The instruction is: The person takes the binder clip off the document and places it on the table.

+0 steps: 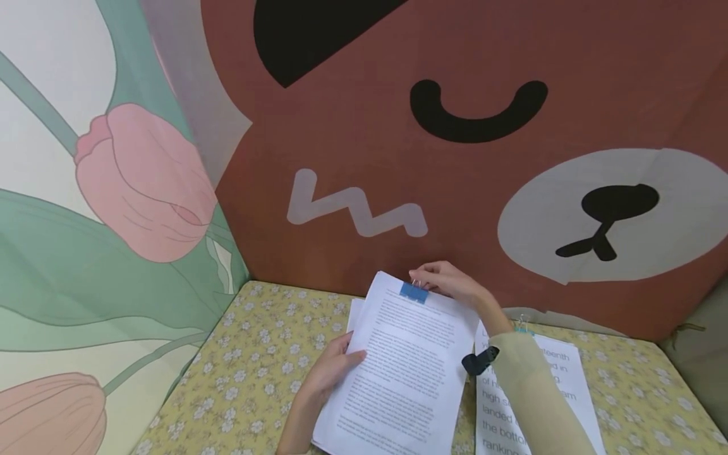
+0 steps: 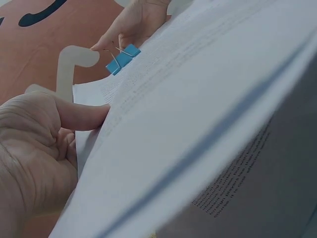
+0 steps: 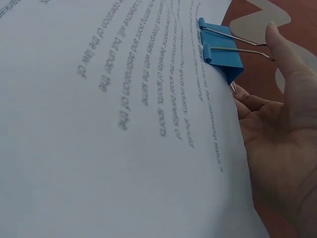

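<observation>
A stack of printed sheets (image 1: 398,373) is tilted up above the table, a blue binder clip (image 1: 414,292) on its top edge. My left hand (image 1: 332,370) grips the stack's left edge, thumb on the front page and the other fingers behind. At the top edge my right hand (image 1: 449,282) pinches the clip's wire handles. In the right wrist view, the thumb (image 3: 285,49) touches the end of the front handle, while the fingers reach the rear handle behind the paper. The clip's blue body (image 2: 123,59) sits over the paper edge in the left wrist view.
Right of the stack lies another set of sheets (image 1: 577,385) in large print with its own blue clip (image 1: 524,327), partly hidden by my right sleeve (image 1: 529,385). More paper (image 1: 355,311) shows behind the stack. A flowered cloth (image 1: 239,373) covers the table, with a printed backdrop (image 1: 352,126) behind.
</observation>
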Tool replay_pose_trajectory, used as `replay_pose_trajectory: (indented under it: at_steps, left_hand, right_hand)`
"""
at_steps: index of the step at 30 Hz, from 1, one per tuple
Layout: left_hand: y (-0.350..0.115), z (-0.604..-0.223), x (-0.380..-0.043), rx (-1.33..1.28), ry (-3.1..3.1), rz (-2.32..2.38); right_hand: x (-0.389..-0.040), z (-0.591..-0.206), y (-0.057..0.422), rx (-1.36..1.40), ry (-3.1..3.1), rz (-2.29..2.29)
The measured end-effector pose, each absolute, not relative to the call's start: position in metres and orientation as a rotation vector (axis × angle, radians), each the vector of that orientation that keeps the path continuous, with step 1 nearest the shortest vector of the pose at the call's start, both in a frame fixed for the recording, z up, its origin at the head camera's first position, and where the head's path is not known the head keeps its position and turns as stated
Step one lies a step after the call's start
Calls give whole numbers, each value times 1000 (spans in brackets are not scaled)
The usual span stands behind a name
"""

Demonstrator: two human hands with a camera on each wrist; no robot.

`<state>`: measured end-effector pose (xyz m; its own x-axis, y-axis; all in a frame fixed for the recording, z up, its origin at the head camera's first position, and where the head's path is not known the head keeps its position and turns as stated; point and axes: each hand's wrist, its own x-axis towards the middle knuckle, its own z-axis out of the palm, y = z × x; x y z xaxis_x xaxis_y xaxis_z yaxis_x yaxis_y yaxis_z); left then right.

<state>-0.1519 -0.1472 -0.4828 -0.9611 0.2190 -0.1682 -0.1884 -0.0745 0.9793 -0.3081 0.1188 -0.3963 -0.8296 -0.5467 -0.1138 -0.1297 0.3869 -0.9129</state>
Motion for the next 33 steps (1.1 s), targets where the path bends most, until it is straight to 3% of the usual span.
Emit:
replay_pose_trajectory:
  at_steps: [18,33]
  left_hand:
    - [-148,-484,-152,23,1943,2115]
    - [-150,-485,-150,102,1926,2073]
  right_hand:
    - [-309,-407,113,-574,2346,-1480]
    - [-312,-404,123,-287,2523,-1754]
